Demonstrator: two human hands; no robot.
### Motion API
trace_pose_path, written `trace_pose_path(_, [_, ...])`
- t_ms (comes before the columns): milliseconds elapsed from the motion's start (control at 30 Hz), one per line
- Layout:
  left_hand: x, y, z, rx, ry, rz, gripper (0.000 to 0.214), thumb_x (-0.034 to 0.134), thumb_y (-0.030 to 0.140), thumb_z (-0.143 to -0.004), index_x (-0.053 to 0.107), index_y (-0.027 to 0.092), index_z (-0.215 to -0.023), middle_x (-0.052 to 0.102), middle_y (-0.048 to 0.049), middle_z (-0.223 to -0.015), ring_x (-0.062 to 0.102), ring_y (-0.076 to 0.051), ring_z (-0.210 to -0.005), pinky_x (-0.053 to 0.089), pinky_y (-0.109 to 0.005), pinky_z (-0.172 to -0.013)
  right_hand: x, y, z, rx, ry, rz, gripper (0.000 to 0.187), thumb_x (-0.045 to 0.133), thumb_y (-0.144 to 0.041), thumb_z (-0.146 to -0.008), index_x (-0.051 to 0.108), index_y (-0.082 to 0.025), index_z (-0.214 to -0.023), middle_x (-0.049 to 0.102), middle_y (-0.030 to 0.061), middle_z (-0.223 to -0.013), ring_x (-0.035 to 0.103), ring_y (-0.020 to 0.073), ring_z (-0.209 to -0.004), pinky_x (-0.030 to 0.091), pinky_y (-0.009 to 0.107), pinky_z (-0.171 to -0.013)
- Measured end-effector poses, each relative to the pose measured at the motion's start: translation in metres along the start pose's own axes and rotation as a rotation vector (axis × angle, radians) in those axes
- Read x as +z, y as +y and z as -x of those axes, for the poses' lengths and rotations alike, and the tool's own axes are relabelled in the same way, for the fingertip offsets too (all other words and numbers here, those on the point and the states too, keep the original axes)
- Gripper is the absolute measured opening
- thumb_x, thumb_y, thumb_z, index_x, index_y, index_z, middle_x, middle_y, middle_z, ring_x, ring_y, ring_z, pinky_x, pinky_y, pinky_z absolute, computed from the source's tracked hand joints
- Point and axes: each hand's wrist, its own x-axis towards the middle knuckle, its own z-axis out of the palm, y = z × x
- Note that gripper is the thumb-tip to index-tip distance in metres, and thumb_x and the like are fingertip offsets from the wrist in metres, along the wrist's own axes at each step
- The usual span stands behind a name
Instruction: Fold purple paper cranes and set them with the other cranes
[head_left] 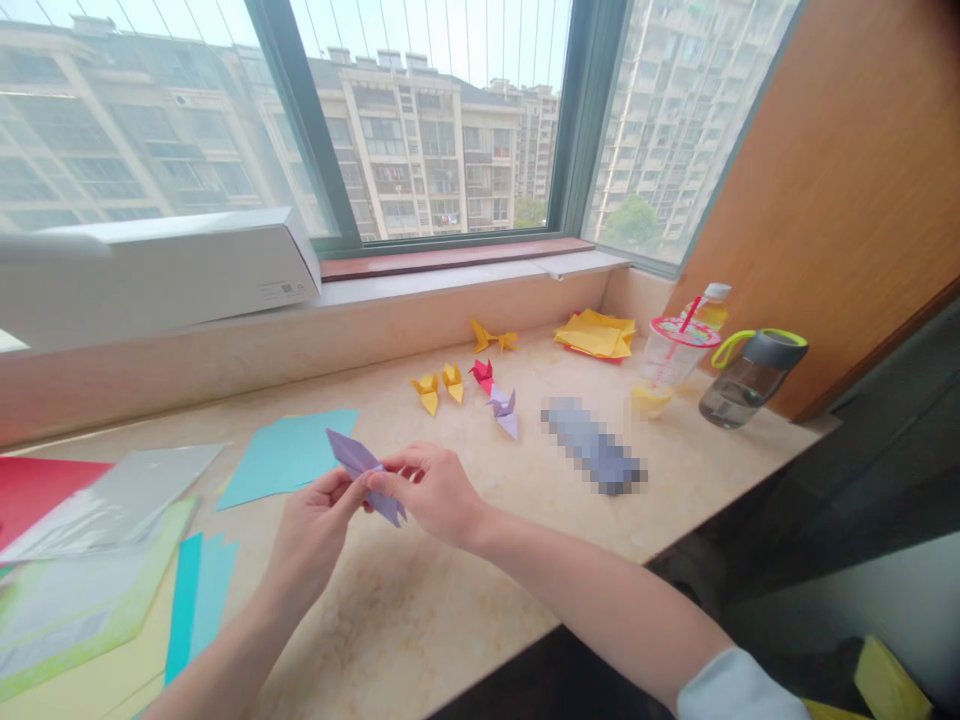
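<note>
A folded purple origami paper (351, 453) is pinched between both my hands, held above the stone counter and tilted, its long point up to the left. My left hand (324, 505) grips it from the left, thumb on top. From the right, my right hand (433, 490) has thumb and fingers closed on its middle. Beyond them stand finished paper cranes: a lilac crane (504, 411), a red crane (482, 376), and yellow cranes, one yellow crane (426, 392) nearest on the left. The fingertips partly hide the folds.
Blue paper sheets (289, 455) lie left of my hands, with a clear plastic packet (120, 500) farther left. Yellow paper (596, 333) is stacked at the back. A blurred dark object (592, 445), a plastic cup (667, 365) and a water bottle (750, 380) stand rightward. The counter edge (555, 630) is near.
</note>
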Motion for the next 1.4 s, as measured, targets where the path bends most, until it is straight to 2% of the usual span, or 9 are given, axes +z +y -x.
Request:
trace_pose_path(200, [0.007,0.012,0.01,0.039,-0.007,0.052,0.038,0.066,0.051,-0.084,0.066,0.015,-0.071,0.063,-0.001,-0.064,0.057,-0.015,-0.063,0.045,-0.025,-0.063,0.001,0.002,0.003,0.017,-0.007,-0.135,0.033,0.065,-0.047,-0.086,0.079,-0.018,-0.079,0.072,0.0043,-0.076,0.066,0.0176,-0.069,0.053,0.028,-0.065])
trace_pose_path(400, [0.006,0.013,0.01,0.126,-0.103,0.133,0.028,0.066,0.042,-0.084,0.069,0.015,-0.091,0.071,-0.0044,-0.076,0.064,-0.018,-0.071,0.05,-0.028,-0.069,0.002,0.009,-0.003,-0.006,0.033,-0.062,0.04,0.06,-0.053,-0.087,0.072,-0.015,-0.081,0.073,0.0073,-0.073,0.066,0.0201,-0.065,0.053,0.032,-0.063])
trace_pose_path(600, [-0.027,0.016,-0.014,0.293,-0.12,-0.038,0.025,0.062,0.04,-0.085,0.07,0.016,-0.086,0.073,-0.0049,-0.079,0.066,-0.018,-0.072,0.05,-0.028,-0.069,0.007,-0.001,-0.029,-0.103,-0.06,0.031,0.036,0.066,-0.05,-0.084,0.075,-0.015,-0.084,0.075,0.0067,-0.08,0.066,0.0204,-0.075,0.05,0.031,-0.069])
trace_pose_path(733, [-0.054,0.015,-0.019,0.376,-0.018,-0.122,0.02,0.068,0.038,-0.081,0.07,0.018,-0.079,0.071,-0.0025,-0.078,0.064,-0.017,-0.074,0.048,-0.025,-0.069,0.031,-0.005,-0.04,-0.131,-0.082,-0.015,0.038,0.065,-0.05,-0.085,0.076,-0.014,-0.087,0.072,0.0049,-0.071,0.063,0.0175,-0.064,0.049,0.028,-0.062])
trace_pose_path(833, [-0.063,0.003,-0.012,0.426,0.018,-0.18,0.024,0.063,0.04,-0.088,0.072,0.018,-0.084,0.067,0.0,-0.066,0.058,-0.013,-0.058,0.045,-0.022,-0.06,0.052,0.002,-0.035,-0.143,-0.07,-0.08,0.044,0.057,-0.053,-0.09,0.075,-0.013,-0.093,0.071,0.0052,-0.068,0.061,0.016,-0.056,0.048,0.027,-0.054])
trace_pose_path(933, [-0.066,-0.014,-0.002,0.477,0.01,-0.206,0.03,0.057,0.042,-0.093,0.073,0.018,-0.099,0.065,0.0011,-0.06,0.057,-0.012,-0.052,0.046,-0.023,-0.058,0.062,0.014,-0.027,-0.179,-0.064,-0.135,0.042,0.06,-0.053,-0.089,0.073,-0.015,-0.102,0.076,0.0089,-0.085,0.07,0.0208,-0.074,0.056,0.032,-0.067])
trace_pose_path(1067, [-0.066,-0.03,0.003,0.561,0.006,-0.177,0.033,0.05,0.039,-0.098,0.07,0.018,-0.114,0.075,-0.0076,-0.092,0.069,-0.018,-0.077,0.054,-0.03,-0.074,0.06,0.029,-0.018,-0.225,-0.091,-0.172,0.039,0.063,-0.049,-0.089,0.071,-0.021,-0.114,0.076,0.0108,-0.109,0.072,0.0264,-0.1,0.057,0.041,-0.089])
trace_pose_path(1200, [-0.064,-0.036,0.004,0.62,-0.026,-0.128,0.027,0.057,0.035,-0.095,0.071,0.021,-0.113,0.073,-0.0093,-0.107,0.068,-0.022,-0.098,0.055,-0.035,-0.088,0.05,0.036,-0.014,-0.283,-0.089,-0.137,0.036,0.074,-0.041,-0.082,0.073,-0.024,-0.114,0.076,0.0101,-0.112,0.07,0.0285,-0.105,0.053,0.047,-0.096])
trace_pose_path(1400, [-0.056,-0.032,0.009,0.637,-0.068,-0.011,0.029,0.061,0.037,-0.093,0.069,0.021,-0.116,0.069,-0.0109,-0.113,0.068,-0.022,-0.103,0.06,-0.035,-0.085,0.04,0.026,-0.011,-0.4,-0.093,-0.067,0.027,0.076,-0.034,-0.082,0.076,-0.028,-0.108,0.074,0.0087,-0.116,0.066,0.03,-0.114,0.048,0.049,-0.103])
